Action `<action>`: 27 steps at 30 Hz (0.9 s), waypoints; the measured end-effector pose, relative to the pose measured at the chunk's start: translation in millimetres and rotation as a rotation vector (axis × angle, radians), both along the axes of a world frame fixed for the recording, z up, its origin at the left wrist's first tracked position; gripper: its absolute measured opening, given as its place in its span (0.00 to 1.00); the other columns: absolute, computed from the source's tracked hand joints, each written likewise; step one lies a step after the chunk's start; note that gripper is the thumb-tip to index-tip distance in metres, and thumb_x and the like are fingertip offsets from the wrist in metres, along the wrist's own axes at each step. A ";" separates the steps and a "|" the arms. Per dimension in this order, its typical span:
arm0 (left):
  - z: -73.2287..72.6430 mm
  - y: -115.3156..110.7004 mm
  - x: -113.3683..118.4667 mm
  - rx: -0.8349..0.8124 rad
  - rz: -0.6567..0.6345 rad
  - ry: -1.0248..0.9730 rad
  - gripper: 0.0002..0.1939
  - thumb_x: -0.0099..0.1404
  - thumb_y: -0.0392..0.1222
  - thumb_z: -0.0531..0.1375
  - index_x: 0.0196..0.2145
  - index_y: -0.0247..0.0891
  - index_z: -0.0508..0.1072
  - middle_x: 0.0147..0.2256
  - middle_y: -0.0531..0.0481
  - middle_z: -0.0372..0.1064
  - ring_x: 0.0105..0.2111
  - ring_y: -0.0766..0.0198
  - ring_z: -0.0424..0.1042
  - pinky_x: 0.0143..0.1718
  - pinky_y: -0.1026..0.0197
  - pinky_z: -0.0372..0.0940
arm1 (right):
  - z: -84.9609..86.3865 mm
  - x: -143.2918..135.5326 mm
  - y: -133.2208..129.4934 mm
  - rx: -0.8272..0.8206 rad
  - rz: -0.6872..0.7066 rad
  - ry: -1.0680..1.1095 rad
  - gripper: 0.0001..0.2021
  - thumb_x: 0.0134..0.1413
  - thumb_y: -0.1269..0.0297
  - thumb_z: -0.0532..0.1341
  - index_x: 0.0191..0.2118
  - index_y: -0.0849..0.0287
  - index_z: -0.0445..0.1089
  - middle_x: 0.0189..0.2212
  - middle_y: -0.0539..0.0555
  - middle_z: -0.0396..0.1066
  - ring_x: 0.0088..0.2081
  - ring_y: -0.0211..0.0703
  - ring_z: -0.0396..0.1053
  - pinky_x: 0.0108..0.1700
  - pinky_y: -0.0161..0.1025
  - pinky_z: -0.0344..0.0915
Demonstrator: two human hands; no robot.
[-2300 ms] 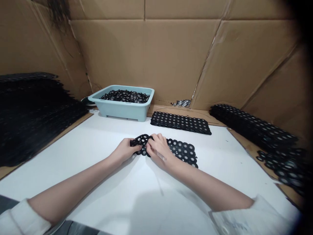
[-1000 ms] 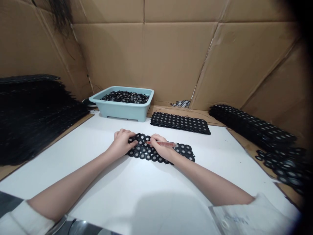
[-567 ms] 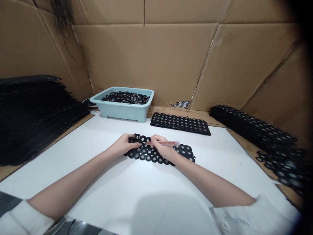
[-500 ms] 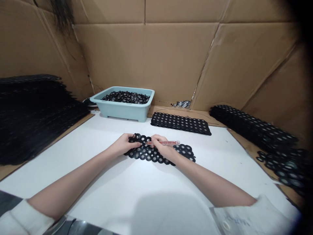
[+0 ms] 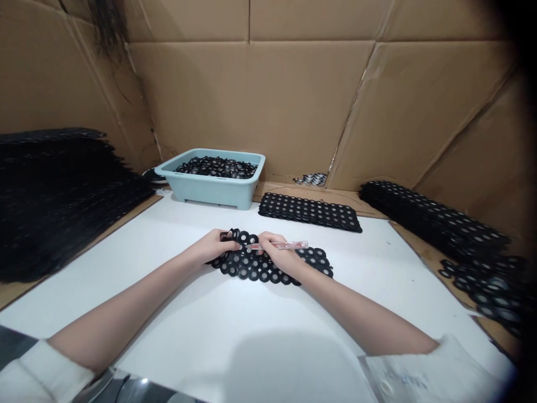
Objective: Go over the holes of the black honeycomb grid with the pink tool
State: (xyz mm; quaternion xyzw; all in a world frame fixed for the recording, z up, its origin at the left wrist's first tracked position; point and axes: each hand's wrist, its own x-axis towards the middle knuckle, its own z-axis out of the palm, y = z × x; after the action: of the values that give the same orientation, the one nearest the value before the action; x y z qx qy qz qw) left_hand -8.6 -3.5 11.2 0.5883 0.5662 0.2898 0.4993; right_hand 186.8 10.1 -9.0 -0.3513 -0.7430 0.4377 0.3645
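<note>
A black sheet of joined rings [image 5: 254,268] with pale centres lies on the white tabletop in front of me. My left hand [image 5: 216,246] grips its left end, thumb on top and fingers partly hidden behind the rings. In my right hand [image 5: 274,249] is a clear pen [image 5: 289,245] with a reddish inside, closed between the fingers like a writing grip. The pen's tip points left at the rings close to my left thumb; whether it touches them I cannot tell. My right hand and wrist cover part of the sheet.
Behind stands a light blue basin [image 5: 210,193] holding many black rings. A flat stack of ring sheets [image 5: 310,211] lies right of it. More stacked sheets [image 5: 432,215] and loose rings [image 5: 490,288] are at right. A tall black pile [image 5: 62,201] rises at left. Cardboard walls [image 5: 310,101] surround the table.
The left end of the ring sheet has shifted slightly left and tilted a little with my left hand. The pen tip has moved slightly left; my right hand has barely moved.
</note>
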 end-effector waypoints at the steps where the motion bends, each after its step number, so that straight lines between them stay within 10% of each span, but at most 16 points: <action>1: -0.6 0.2 -0.5 0.002 0.002 0.005 0.12 0.48 0.45 0.59 0.27 0.33 0.68 0.27 0.48 0.69 0.27 0.61 0.67 0.28 0.63 0.58 | 0.0 0.2 -0.3 0.011 -0.006 -0.006 0.13 0.54 0.63 0.46 0.22 0.59 0.58 0.25 0.49 0.63 0.32 0.38 0.62 0.38 0.36 0.56; 27: 0.4 -24.9 21.3 0.170 0.062 0.173 0.10 0.54 0.43 0.51 0.25 0.34 0.67 0.24 0.51 0.66 0.24 0.64 0.62 0.23 0.65 0.54 | -2.4 -19.1 -19.0 0.461 -0.157 -0.286 0.13 0.56 0.68 0.46 0.21 0.58 0.50 0.24 0.51 0.59 0.33 0.41 0.55 0.35 0.40 0.52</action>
State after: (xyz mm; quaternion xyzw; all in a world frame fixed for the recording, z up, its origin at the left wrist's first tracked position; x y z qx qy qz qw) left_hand 12.7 -28.3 11.6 0.6335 0.5986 0.3001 0.3876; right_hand 167.8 -8.9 -11.4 -0.3738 -0.8374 0.1736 0.3591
